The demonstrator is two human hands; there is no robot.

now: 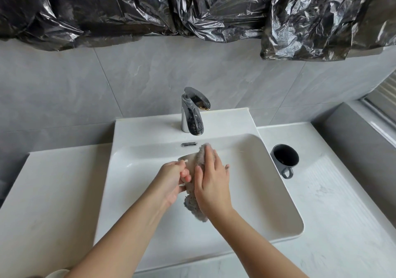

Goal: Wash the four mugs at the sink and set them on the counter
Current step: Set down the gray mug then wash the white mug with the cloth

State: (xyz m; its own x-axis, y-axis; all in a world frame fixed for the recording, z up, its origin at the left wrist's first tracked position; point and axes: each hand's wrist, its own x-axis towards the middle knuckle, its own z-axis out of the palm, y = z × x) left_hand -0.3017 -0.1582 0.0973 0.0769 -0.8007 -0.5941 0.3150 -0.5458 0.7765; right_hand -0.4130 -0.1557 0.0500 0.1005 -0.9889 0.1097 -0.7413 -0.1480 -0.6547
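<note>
My left hand (171,179) grips the pale mug (188,163) mid-frame over the sink (267,192); right hand (212,181) lies flat, pressing the cloth (192,202) against it; I'd turn the mug slowly, kept low; a dark mug (285,159) stands right.

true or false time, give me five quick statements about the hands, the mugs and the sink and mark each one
1. The left hand holds a pale mug over the sink. True.
2. The right hand touches nothing. False: it presses a grey cloth against the pale mug.
3. A dark mug stands upright on the counter, right of the sink. True.
4. Water pours from the tap. False: no stream is visible.
5. White paper hangs above the wall tiles. False: it is black plastic sheeting.
</note>
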